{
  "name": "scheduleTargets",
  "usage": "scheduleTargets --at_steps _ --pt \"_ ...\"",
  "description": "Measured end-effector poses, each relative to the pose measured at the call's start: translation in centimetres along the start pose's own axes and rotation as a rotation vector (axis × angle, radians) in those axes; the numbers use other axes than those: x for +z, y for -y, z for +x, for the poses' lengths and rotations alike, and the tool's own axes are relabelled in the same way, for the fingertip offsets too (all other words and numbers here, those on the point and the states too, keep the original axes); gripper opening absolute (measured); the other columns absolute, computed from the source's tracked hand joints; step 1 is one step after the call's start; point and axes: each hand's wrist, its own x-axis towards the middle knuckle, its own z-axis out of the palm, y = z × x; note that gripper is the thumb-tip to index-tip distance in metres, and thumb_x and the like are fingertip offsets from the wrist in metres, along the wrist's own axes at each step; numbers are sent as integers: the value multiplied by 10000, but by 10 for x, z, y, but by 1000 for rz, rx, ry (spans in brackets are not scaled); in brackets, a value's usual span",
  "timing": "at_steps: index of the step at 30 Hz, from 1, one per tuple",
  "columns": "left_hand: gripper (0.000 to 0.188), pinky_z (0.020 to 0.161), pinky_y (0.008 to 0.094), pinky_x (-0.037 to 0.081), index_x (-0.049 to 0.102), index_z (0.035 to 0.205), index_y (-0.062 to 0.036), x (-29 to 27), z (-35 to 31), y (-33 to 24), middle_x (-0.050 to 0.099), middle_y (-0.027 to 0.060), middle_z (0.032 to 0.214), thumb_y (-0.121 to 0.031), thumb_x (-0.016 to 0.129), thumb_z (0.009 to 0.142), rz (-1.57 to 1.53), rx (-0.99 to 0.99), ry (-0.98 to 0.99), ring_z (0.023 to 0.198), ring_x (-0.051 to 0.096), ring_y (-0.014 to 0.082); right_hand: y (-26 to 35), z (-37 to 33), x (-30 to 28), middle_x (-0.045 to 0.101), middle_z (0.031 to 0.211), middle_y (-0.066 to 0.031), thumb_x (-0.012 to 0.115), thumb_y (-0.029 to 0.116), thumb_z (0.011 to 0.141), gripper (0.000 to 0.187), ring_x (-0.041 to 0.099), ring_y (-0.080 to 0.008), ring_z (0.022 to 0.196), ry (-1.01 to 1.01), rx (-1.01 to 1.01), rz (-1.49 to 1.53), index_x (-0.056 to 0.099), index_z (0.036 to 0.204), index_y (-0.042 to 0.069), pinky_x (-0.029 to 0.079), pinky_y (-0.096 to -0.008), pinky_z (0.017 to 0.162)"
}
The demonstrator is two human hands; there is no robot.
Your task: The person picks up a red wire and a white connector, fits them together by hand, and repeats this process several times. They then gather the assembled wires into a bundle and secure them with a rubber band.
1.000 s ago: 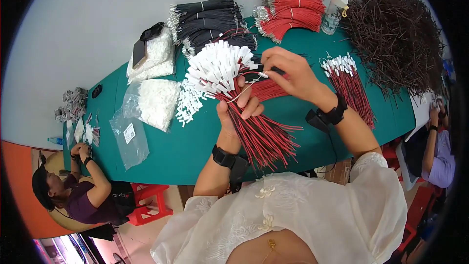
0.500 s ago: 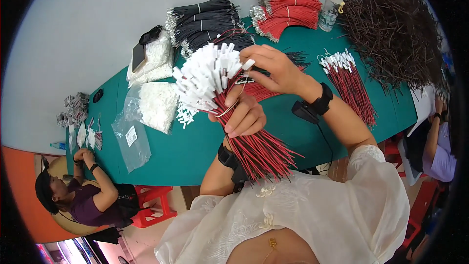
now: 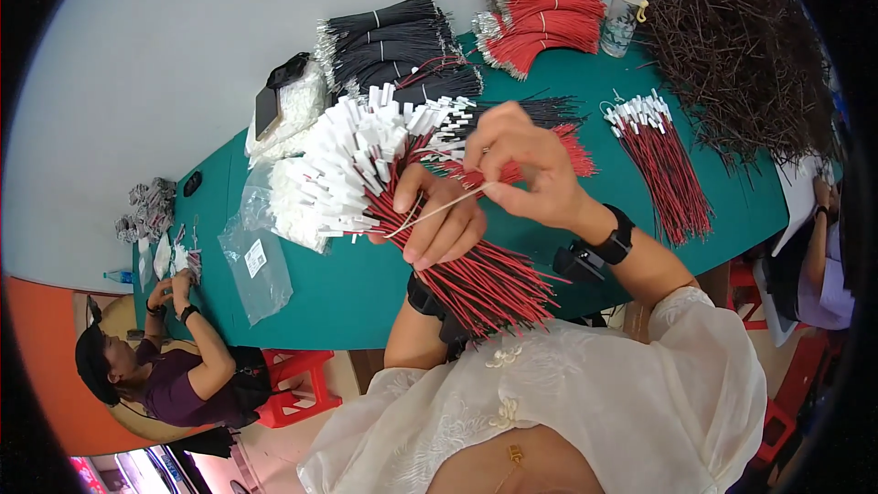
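A thick bundle of red and black wires (image 3: pixel 494 288) with white plastic connectors (image 3: pixel 352 160) fanned out at its upper left end is gripped by my left hand (image 3: pixel 444 220), fingers wrapped round its middle. A thin pale tie (image 3: pixel 439 210), which looks like a rubber band, runs from the bundle across my left fingers. My right hand (image 3: pixel 530 165) pinches the tie's other end between thumb and fingertips and pulls it taut, up and to the right. The bare wire ends spread toward my chest.
A smaller wire bundle (image 3: pixel 654 165) lies at right, below a dark heap of sleeves or strips (image 3: pixel 736 59). Behind are black wire bundles (image 3: pixel 393 46), red wire bundles (image 3: pixel 544 18) and a bottle (image 3: pixel 622 18). Clear plastic bags (image 3: pixel 256 265) lie left; a person (image 3: pixel 174 370) sits beyond.
My right hand has left the white connectors and moved down and right, now stretching the pale tie away from the bundle. The connector end has tilted slightly left. The seated person's hands have moved.
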Motion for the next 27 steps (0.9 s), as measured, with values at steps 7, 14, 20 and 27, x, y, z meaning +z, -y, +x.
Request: scheduleTargets --at_steps 7,14,20,27 --pt "368 683 262 520 493 1136 -141 4 -4 -1 703 92 861 -251 717 866 -16 -53 -52 727 689 177 -6 -7 -10 648 908 -32 681 35 716 120 585 -197 794 228 59 -451 600 785 92 467 -318 645" --pt "166 664 274 520 510 1121 -144 1 -9 14 701 138 895 -190 547 966 -137 -86 -115 732 690 203 -18 3 -14 654 907 -7 690 33 677 168 596 -215 815 19 -120 -791 616 812 100 495 -330 633" --pt "138 637 283 520 522 1106 -135 -2 -12 23 698 157 885 -146 420 1014 -245 -87 -114 736 689 222 -18 21 -26 656 910 -24 670 9 665 199 604 -240 852 56 -95 -707 631 849 74 515 -333 683" --pt "400 637 301 518 473 1225 -121 -15 -2 18 693 153 923 -235 682 903 -293 -152 134 759 691 224 -36 -8 -12 638 816 -48 656 44 679 189 607 -200 764 273 270 -51 621 865 52 498 -320 655"
